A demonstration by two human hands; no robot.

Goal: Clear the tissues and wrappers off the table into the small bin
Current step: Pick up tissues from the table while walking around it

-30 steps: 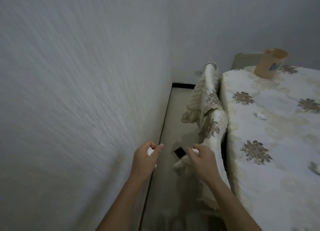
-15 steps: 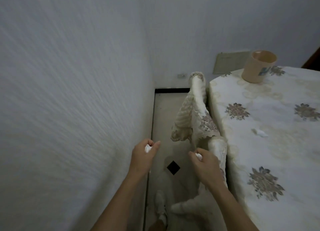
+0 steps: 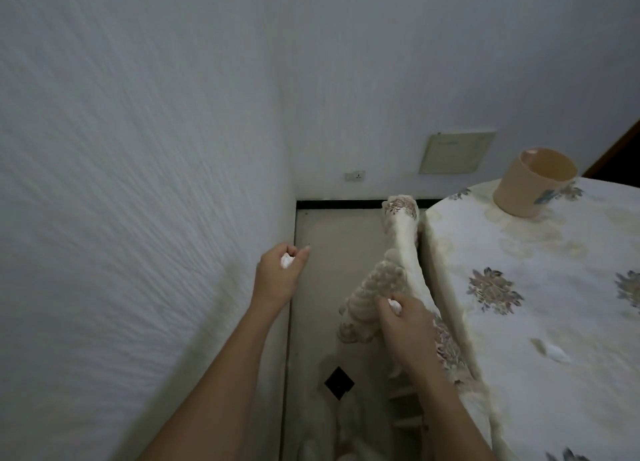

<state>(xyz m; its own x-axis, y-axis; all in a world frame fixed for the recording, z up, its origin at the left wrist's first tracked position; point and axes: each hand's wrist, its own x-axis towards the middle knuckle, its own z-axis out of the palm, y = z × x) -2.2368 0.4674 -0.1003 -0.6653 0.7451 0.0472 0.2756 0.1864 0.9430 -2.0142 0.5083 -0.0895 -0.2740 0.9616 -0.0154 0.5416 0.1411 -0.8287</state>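
The tissue wad (image 3: 286, 260) in the left hand (image 3: 277, 277) is a small white crumple, only a corner of it showing between curled fingers and thumb; a second white wad (image 3: 394, 304) peeps out of the right hand (image 3: 408, 332) in the same way. Both hands are closed tight round their scraps. Over the last second the view has swung up and to the right — the small bin (image 3: 535, 181), a tan cup-shaped tub at about 2 o'clock on the far side of the table (image 3: 519, 374), now sits larger and nearer the middle, while the hands have kept their closed grips and stayed low between wall and table. That suggests the person is carrying the two wads toward the bin, with the drop yet to come.

One more white scrap (image 3: 556, 351) lies on the floral tablecloth at about 4 o'clock, well apart from the bin, so the clearing looks only partly done. The bin's mouth is open and tilted toward the camera — its inside cannot be read clearly. Beside the right hand, at the table's edge, stands a cloth-covered chair back (image 3: 403, 239).
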